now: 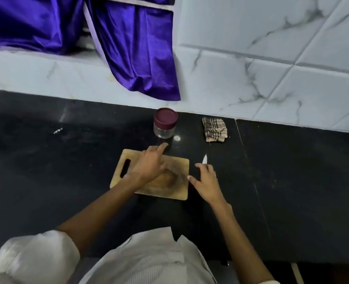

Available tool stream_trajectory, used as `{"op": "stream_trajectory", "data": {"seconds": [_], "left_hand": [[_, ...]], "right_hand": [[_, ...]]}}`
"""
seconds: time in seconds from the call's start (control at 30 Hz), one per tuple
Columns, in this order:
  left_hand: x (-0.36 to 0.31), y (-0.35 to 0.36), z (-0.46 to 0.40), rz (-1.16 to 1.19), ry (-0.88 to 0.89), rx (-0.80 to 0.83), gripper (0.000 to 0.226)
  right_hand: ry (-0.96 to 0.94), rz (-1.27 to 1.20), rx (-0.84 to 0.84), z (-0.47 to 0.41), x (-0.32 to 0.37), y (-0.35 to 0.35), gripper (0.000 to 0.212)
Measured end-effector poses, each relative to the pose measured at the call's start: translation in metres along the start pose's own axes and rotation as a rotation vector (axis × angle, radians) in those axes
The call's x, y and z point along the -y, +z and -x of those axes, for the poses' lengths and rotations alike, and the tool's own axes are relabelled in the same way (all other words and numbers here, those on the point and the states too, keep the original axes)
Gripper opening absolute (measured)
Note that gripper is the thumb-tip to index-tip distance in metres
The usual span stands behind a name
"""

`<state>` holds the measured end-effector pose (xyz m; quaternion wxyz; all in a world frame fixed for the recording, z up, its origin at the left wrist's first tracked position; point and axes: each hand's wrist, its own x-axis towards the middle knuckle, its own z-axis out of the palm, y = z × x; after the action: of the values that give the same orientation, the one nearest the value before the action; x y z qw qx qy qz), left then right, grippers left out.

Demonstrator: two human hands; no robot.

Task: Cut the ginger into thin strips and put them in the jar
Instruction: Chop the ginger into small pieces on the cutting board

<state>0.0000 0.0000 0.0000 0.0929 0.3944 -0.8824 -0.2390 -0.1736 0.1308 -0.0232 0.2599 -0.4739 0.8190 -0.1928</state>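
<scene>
A wooden cutting board (177, 191) with a handle slot lies on the black counter. My left hand (149, 162) hovers over its far half, fingers loose and apart, the index finger stretched toward the jar. Just under that hand sits a blurred brown patch (170, 176); I cannot tell whether it is the ginger or a stain. The clear jar (165, 128), closed by a maroon lid, stands upright beyond the board. My right hand (207, 181) is spread beside the board's right edge, over a knife whose white blade tip (204, 159) pokes out past the fingers.
A folded checked cloth (215, 130) lies against the tiled wall, right of the jar. A purple curtain (136, 48) hangs over the ledge behind the counter. The black counter (292, 171) extends left and right of the board.
</scene>
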Motion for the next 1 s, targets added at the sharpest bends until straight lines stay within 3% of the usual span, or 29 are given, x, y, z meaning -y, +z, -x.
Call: {"op": "stream_trajectory", "data": {"seconds": [0.13,0.37,0.47,0.63,0.83,1.0], "left_hand": [[-0.014,0.014,0.004,-0.006,-0.044,0.032,0.061],[-0.032,0.040,0.012,0.041,-0.135,-0.021,0.064],[-0.034,0.044,0.016,0.041,-0.162,-0.036,0.063],[-0.035,0.051,0.028,0.000,-0.223,-0.080,0.054],[-0.025,0.061,0.046,-0.033,-0.223,-0.025,0.061],[-0.015,0.065,0.066,-0.028,-0.176,-0.050,0.039]], "right_hand": [[0.185,0.008,-0.043,-0.010,-0.037,-0.012,0.049],[0.296,0.077,-0.009,-0.044,-0.053,-0.004,0.044],[0.309,0.121,0.011,-0.054,-0.051,0.002,0.051],[0.300,0.141,0.031,-0.056,-0.054,0.004,0.045],[0.257,0.051,0.010,-0.057,-0.065,0.006,0.037],[0.216,0.045,-0.018,-0.051,-0.070,0.010,0.036]]}}
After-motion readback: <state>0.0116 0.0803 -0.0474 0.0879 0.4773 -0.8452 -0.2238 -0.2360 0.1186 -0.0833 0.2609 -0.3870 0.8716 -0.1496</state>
